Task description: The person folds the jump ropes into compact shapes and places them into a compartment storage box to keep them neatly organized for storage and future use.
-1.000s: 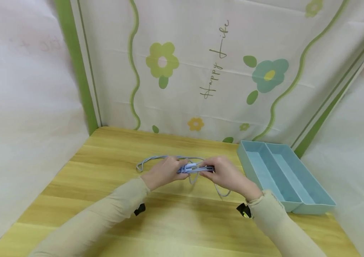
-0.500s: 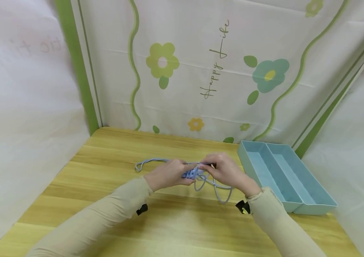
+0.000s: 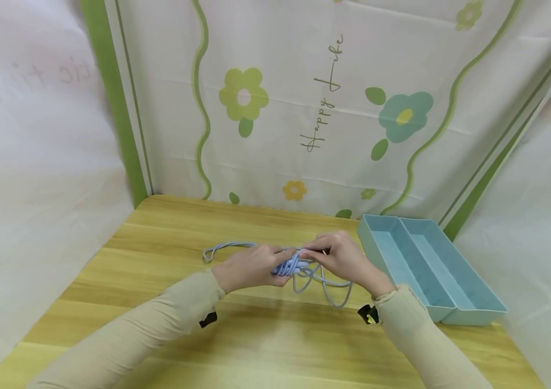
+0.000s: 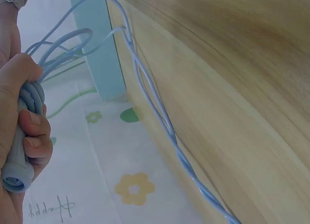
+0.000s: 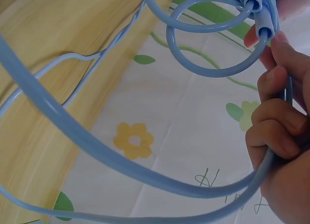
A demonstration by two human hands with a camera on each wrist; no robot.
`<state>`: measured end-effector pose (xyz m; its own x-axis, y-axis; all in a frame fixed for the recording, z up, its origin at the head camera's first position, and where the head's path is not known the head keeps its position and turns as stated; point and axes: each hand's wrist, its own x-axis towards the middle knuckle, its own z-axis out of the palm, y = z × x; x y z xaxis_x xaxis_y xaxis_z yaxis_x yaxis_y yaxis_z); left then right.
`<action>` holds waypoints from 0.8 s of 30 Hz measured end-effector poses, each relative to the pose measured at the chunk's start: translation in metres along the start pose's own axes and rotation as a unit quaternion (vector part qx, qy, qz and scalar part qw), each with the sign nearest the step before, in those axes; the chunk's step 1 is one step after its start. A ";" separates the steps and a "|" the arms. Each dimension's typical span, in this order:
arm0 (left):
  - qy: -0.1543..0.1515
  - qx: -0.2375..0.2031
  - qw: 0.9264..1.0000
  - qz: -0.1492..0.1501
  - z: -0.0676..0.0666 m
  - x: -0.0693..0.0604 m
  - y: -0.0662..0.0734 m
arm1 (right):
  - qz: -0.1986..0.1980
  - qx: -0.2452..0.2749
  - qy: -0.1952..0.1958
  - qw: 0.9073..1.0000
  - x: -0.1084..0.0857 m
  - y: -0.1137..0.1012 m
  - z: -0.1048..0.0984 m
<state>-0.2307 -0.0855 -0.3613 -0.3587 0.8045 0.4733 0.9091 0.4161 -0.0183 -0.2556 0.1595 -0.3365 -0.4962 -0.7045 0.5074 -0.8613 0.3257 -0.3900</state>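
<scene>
A light-blue jump rope point(image 3: 289, 268) is held between both hands above the table. My left hand point(image 3: 248, 267) grips its bundled handles, with turns of rope wound around them. In the left wrist view, one handle point(image 4: 18, 158) shows its hollow end below curled fingers. My right hand point(image 3: 342, 260) pinches the rope beside the bundle; in the right wrist view its fingers point(image 5: 273, 115) curl around a strand point(image 5: 218, 187). Two tubular handle ends point(image 5: 264, 24) with cord coming out show there. Loose loops point(image 3: 338, 302) hang below the hands, and a twisted length point(image 3: 226, 245) lies on the table at left.
Two light-blue trays point(image 3: 404, 259) stand side by side at the right of the wooden table point(image 3: 275, 346). A flower-printed curtain point(image 3: 275, 108) hangs behind the table, with pale sheets point(image 3: 37, 162) on both sides.
Rope strands stretched from the bundle toward the right hand now wrap across the handles. The right hand's grip has shifted along the rope, and the loops below hang larger. The left hand keeps its grip.
</scene>
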 end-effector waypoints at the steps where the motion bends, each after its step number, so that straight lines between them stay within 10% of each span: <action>1: 0.000 0.002 1.000 0.002 0.000 0.000 0.000 | 0.001 0.002 -0.001 1.000 0.000 0.001 0.000; 16: -0.031 -0.038 0.998 -0.032 0.003 0.008 0.007 | 0.015 0.003 0.028 0.999 0.002 0.000 0.002; 24: 0.001 -0.059 0.998 -0.025 0.004 0.009 0.006 | 0.034 0.030 0.055 0.997 0.002 -0.001 -0.001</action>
<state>-0.2297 -0.0739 -0.3604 -0.4038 0.7831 0.4731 0.9087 0.4030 0.1085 -0.2560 0.1584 -0.3345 -0.5644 -0.6084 0.5579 -0.8191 0.3291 -0.4699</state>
